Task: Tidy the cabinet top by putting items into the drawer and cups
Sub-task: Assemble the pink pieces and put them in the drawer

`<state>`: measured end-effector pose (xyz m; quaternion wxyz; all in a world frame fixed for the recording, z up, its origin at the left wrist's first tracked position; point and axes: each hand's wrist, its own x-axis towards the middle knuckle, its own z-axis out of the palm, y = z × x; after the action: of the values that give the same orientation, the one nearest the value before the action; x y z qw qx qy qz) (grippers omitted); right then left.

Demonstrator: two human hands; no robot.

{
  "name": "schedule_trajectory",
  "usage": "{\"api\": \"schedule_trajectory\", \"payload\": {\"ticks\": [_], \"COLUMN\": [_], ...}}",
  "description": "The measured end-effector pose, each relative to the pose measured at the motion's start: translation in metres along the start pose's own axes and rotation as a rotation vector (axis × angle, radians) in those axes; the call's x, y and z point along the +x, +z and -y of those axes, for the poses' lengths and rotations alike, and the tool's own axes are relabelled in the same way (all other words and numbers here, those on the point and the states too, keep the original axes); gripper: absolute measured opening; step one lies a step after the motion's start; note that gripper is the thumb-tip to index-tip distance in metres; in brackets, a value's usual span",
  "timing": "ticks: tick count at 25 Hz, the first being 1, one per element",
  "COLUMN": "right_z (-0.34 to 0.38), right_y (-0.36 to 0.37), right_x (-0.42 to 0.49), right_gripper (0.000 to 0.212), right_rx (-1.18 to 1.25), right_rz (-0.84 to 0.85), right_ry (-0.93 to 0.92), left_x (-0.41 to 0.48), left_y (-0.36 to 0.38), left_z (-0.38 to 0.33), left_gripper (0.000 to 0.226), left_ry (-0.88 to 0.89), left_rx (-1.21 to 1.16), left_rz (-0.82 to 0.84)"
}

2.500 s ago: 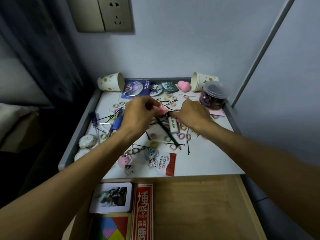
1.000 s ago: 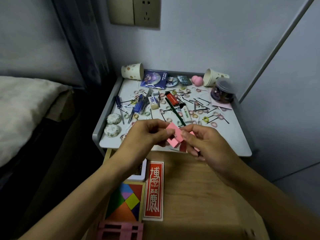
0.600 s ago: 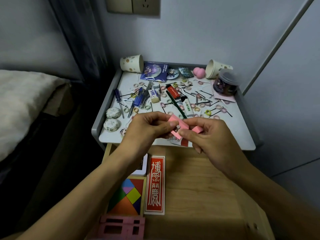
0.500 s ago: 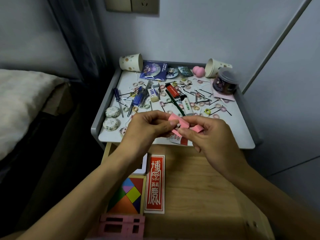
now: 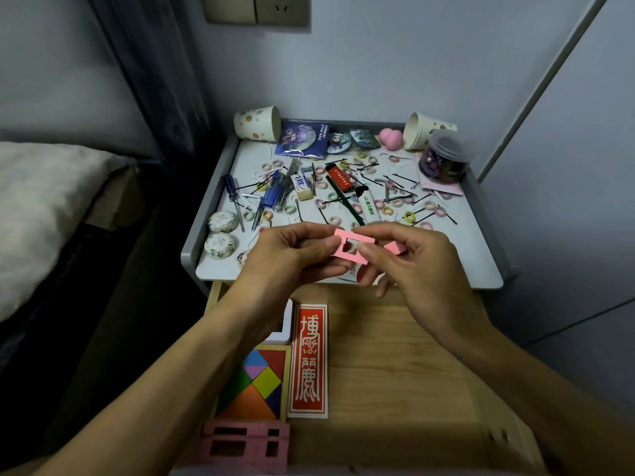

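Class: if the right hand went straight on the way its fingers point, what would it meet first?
Most likely the left hand, whose fingertips pinch the far end of the pink frame piece that the right hand holds too; depth is unclear.

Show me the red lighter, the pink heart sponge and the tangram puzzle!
red lighter (image 5: 340, 178): head view, middle of its body.
pink heart sponge (image 5: 390, 136): head view, its middle.
tangram puzzle (image 5: 264, 382): head view, yellow piece near centre.

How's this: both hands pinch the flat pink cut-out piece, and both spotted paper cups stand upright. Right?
No: in the head view both spotted paper cups lie on their sides. Left hand and right hand do pinch the flat pink cut-out piece.
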<state>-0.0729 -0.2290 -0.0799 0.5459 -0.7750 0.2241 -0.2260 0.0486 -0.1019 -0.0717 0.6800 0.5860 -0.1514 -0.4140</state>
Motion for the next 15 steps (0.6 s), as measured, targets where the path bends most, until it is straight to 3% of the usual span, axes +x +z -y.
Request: {"api": "schedule_trajectory", "payload": {"ticks": [15], "right_z": [-0.0066], "right_y": [-0.0030], "right_x": [0.0031], "right_gripper": [0.028], "right_rx": [0.096], "right_rz": [0.044], "right_ry": [0.016], "left_x": [-0.0023], "left_y": [0.0032], "left_z": [-0.0010], "left_gripper": [0.027], "left_ry": [0.064], "left_rx": [0.081], "left_rz": [-0.028]}}
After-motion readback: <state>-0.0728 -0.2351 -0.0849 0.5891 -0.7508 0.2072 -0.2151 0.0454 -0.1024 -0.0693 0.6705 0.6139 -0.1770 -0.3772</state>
